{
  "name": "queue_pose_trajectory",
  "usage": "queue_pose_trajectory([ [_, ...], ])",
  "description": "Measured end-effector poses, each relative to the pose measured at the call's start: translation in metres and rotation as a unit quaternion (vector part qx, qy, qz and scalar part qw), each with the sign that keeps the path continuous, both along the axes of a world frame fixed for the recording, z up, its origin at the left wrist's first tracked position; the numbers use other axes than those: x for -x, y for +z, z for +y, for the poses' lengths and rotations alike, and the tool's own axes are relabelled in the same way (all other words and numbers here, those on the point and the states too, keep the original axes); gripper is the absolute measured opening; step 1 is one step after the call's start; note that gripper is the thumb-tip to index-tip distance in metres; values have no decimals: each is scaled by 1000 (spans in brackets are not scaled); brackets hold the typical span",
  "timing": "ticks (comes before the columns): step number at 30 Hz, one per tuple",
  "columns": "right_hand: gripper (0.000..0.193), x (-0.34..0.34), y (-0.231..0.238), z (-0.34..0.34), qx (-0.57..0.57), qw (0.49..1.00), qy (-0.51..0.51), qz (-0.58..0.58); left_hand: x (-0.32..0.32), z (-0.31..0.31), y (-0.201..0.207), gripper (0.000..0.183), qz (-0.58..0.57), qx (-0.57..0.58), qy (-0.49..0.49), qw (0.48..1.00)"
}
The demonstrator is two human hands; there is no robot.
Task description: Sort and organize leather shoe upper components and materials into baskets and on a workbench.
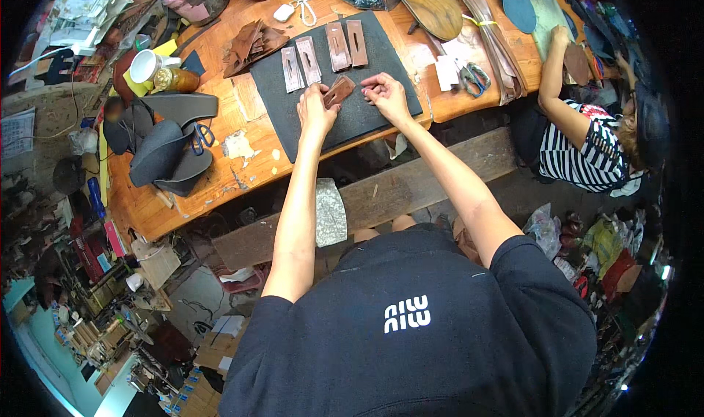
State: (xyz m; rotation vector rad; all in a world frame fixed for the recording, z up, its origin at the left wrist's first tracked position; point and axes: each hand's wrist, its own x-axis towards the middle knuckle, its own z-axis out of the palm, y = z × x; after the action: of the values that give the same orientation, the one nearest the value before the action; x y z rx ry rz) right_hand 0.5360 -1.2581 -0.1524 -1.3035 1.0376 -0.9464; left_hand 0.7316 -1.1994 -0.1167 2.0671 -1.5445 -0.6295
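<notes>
My left hand [316, 113] grips a small brown leather piece [340, 90] with a slot cut in it, tilted just above a dark cutting mat [396, 76]. To its right, my right hand [387, 99] is held with thumb and fingertips pinched close together; whatever is between them is too small to make out. Beyond my hands, several slotted leather strips lie on the mat in two pairs: a paler left pair [309, 60] and a browner right pair [357, 42]. Left of the mat is a heap of brown leather pieces [253, 49].
Left on the wooden table [249, 116] are dark curved sheets [170, 153], blue-handled scissors [202, 138], a white mug [145, 67] and an amber jar [176, 80]. To the right are more scissors [475, 80] and bundled leather strips [493, 32]. A person in stripes [583, 149] works at the right.
</notes>
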Motion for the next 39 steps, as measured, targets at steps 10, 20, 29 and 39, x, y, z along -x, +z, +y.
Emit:
queue_pose_trajectory([
  [10, 14, 8, 0, 6, 26, 999, 11, 36, 15, 13, 7, 43, 1, -9, -10, 1000],
  [20, 30, 13, 80, 58, -139, 975, 84, -150, 26, 71, 80, 55, 610, -95, 89, 782],
  [29, 36, 15, 120, 102, -137, 973, 85, -165, 48, 112, 103, 45, 677, -67, 60, 731],
  [39, 37, 24, 153, 120, -133, 972, 112, -161, 58, 138, 134, 44, 672, -77, 8, 737],
])
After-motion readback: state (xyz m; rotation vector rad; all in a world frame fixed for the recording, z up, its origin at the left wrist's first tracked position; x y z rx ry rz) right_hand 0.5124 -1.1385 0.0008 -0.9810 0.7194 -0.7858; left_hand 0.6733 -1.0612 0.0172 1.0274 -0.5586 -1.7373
